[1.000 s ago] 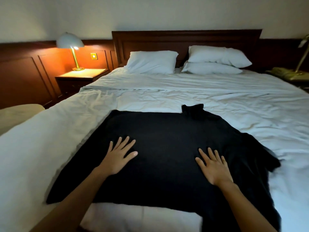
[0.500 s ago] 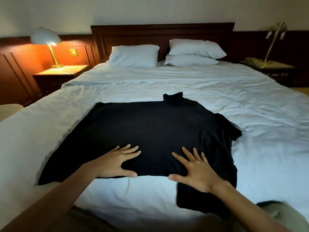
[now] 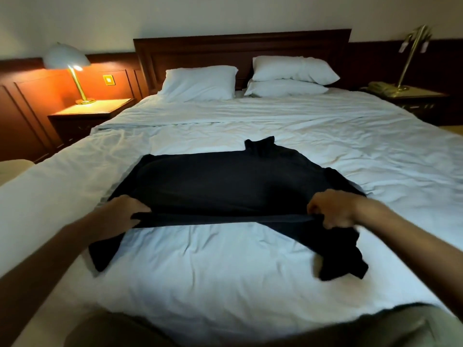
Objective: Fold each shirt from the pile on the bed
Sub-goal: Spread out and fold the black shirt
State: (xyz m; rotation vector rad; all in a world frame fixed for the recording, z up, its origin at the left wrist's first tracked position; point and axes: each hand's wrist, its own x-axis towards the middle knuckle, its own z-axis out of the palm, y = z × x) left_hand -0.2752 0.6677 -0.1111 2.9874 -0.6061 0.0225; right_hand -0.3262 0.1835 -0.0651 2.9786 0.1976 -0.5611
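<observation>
A black high-necked shirt (image 3: 225,181) lies spread across the middle of the white bed (image 3: 225,271), its collar pointing toward the pillows. My left hand (image 3: 125,214) grips the shirt's near hem at its left end. My right hand (image 3: 333,209) grips the same hem at its right end. The hem is lifted and stretched taut between the two hands. One sleeve trails down at the near left, the other lies bunched at the near right.
Three white pillows (image 3: 200,82) lean against the dark wooden headboard (image 3: 240,48). A lit lamp (image 3: 67,61) stands on the left nightstand (image 3: 92,113). A brass lamp and a telephone (image 3: 380,87) sit on the right nightstand. Wrinkled white sheet surrounds the shirt.
Both hands went from lying flat on the shirt's lower body to spreading apart and gripping the near hem at its ends, lifting it off the sheet.
</observation>
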